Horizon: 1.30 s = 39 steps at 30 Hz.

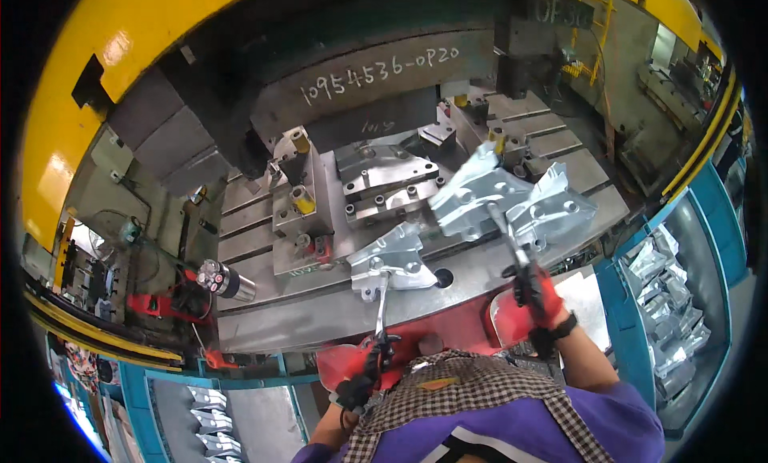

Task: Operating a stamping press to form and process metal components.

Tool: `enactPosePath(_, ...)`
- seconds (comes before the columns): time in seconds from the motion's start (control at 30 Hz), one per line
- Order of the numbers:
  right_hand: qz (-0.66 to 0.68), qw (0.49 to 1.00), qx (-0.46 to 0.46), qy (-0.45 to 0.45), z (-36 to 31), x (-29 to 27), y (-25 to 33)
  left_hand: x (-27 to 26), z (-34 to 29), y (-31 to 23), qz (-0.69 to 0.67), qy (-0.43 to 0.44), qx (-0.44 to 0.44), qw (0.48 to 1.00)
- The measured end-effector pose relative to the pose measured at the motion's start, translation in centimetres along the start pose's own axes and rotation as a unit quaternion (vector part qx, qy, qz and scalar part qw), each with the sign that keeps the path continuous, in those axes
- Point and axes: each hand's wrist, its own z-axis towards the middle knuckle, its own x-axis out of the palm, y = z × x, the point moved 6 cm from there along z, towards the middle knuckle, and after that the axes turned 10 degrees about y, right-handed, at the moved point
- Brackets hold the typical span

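Note:
My left hand [364, 373], in a black and red glove, is closed round the handles of metal tongs [382, 313]. Their tip meets the lower edge of a silvery stamped sheet-metal part [392, 261] above the front of the press bed. Further right, my gloved right hand [534, 297] grips a second pair of tongs [510, 237]. These reach up to a larger stamped piece [478, 193], beside a similar shape [554, 213]; whether the two are joined or overlapping, I cannot tell. Behind them sits the lower die [388, 171], with a shiny curved surface.
The slotted press bed [264, 323] runs beneath the die, under a dark upper die block [384, 71]. At left stands a cylindrical control post with buttons [226, 280]. Blue-framed bins hold stamped parts, at right [668, 303] and lower left [214, 423].

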Motion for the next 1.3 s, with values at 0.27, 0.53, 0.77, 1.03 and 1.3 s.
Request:
enactPosePath(0.27, 0.179, 0.972, 0.143, 0.048, 17.7, 9.5, -5.3, 0.3, -3.1, -1.9, 0.002, -0.024, -0.022, 0.999)
enactPosePath(0.53, -0.117, 0.98, 0.16, 0.016, 28.2, 9.7, -5.6, -0.1, -8.4, -2.3, 0.018, -0.05, -0.077, 0.996)
enactPosePath(0.77, -0.428, 0.902, 0.039, -0.035, 26.1, 4.1, -1.4, 2.0, -9.4, -5.2, 0.096, 0.014, -0.113, 0.989)
enactPosePath(1.03, -0.32, 0.919, 0.149, 0.176, 2.0, 2.6, -2.3, 0.6, -14.3, -3.5, 0.377, 0.075, -0.035, 0.923)
enactPosePath(1.3, -0.723, 0.671, 0.088, 0.136, -11.0, 0.6, -5.7, -3.1, -13.3, -0.3, 0.648, 0.082, 0.02, 0.757)
